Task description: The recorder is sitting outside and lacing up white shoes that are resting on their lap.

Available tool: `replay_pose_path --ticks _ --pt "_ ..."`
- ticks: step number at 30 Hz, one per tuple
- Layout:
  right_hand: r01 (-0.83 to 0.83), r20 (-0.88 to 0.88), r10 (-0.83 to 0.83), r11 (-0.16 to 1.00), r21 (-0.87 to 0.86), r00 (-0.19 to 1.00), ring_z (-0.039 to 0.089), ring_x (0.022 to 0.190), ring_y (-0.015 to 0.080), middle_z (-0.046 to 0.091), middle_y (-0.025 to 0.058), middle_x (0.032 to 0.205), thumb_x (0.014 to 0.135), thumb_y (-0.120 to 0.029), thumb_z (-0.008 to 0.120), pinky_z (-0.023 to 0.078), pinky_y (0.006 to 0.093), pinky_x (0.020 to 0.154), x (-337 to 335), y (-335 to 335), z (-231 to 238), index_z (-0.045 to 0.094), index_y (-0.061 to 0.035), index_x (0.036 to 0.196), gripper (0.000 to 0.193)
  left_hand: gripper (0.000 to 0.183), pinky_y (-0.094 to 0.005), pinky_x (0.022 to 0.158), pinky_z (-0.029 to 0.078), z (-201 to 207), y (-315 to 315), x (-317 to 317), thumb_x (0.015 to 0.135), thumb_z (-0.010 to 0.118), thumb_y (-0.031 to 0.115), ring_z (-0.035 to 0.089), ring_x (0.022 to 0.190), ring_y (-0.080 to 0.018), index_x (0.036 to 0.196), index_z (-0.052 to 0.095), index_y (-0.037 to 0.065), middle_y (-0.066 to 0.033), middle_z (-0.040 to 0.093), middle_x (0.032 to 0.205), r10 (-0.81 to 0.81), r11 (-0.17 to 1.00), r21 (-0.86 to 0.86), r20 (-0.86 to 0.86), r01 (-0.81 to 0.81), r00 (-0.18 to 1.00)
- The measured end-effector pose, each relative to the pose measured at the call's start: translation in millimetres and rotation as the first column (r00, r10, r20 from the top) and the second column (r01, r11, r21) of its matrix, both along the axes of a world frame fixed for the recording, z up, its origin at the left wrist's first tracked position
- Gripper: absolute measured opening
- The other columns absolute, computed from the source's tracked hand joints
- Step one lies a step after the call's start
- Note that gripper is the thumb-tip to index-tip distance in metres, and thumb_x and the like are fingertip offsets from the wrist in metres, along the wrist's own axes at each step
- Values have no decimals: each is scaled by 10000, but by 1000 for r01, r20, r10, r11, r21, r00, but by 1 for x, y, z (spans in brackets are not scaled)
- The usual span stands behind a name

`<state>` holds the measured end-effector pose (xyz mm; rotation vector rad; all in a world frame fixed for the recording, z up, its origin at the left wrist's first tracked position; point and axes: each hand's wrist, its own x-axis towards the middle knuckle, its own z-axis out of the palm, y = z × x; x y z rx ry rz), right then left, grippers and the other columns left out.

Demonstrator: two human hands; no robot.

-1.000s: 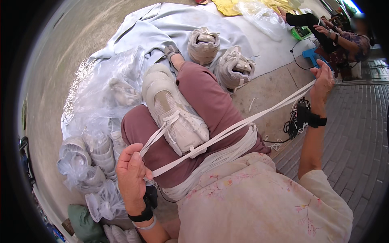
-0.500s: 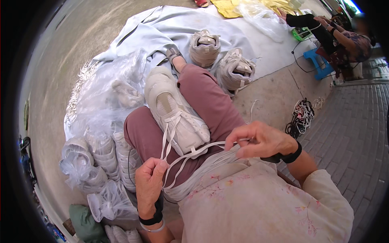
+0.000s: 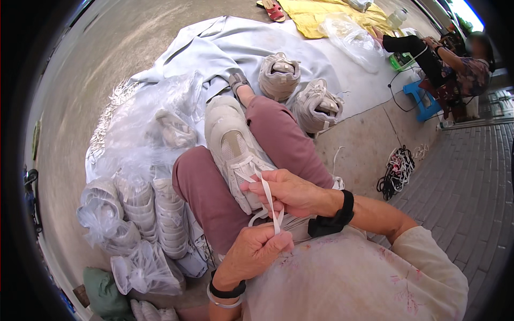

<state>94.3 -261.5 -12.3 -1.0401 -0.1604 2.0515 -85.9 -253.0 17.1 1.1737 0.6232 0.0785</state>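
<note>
A cream-white sneaker (image 3: 222, 120) rests in my lap between my knees, its toe pointing away from me. White shoelace (image 3: 269, 195) comes from its upper eyelets and stretches back toward me. My left hand (image 3: 254, 254) is closed near my waist, pinching the lace between thumb and fingers. Over the sneaker's heel end, my right hand (image 3: 297, 192) is closed on the lace near the eyelets. Its fingers hide much of the opening and part of the lacing.
Two similar sneakers (image 3: 279, 75) stand beyond my right knee. Plastic-wrapped shoes (image 3: 134, 206) are stacked at left, beside a heap of white laces (image 3: 104, 117). Tangled cords (image 3: 396, 168) lie on the floor at right. Another person (image 3: 463, 69) sits near a blue stool (image 3: 423, 101).
My right hand has moved left and forward onto the sneaker's lacing. My left hand has moved right and toward me with the lace. The view has shifted slightly.
</note>
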Motion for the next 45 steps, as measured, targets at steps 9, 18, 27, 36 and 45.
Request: replay_pose_path --ticks 9,18,27,36,45 --pt "9 387 -27 999 48 922 216 435 10 298 -109 554 974 -225 559 181 198 396 89 4 -18 599 -56 887 194 416 -475 1050 380 -28 11 -173 1029 388 257 509 1196 -316 666 460 69 -213 558 1201 866 484 -517 398 -706 302" --pt "292 573 -298 951 106 763 236 430 -3 320 -117 562 946 -211 590 185 191 379 155 -12 -39 592 -79 885 146 171 -447 899 452 -3 -8 -346 959 510 215 588 873 -240 932 567 56 -85 586 898 831 -395 -199 339 -897 -441" --pt "90 982 -144 987 134 119 444 469 96 487 -26 600 849 -186 659 353 241 432 194 -25 -48 656 -38 851 148 264 -559 872 412 24 -78 -469 938 526 334 596 854 -295 863 609 95 -66 629 852 630 -349 -275 639 -896 -442" --pt "-484 844 -509 703 522 170 602 750 264 591 110 814 870 -94 596 491 358 655 70 9 -4 648 -20 911 100 238 -203 488 379 -32 32 -180 994 504 201 325 456 -18 1073 568 -14 -49 594 881 902 359 354 107 -864 419" --pt "-712 911 -405 618 334 75 617 759 306 583 115 810 881 -151 619 502 388 653 30 5 -25 592 -23 910 135 260 -286 575 441 -45 69 4 967 570 259 516 613 -127 936 600 2 -76 628 793 435 593 778 -93 -207 896"
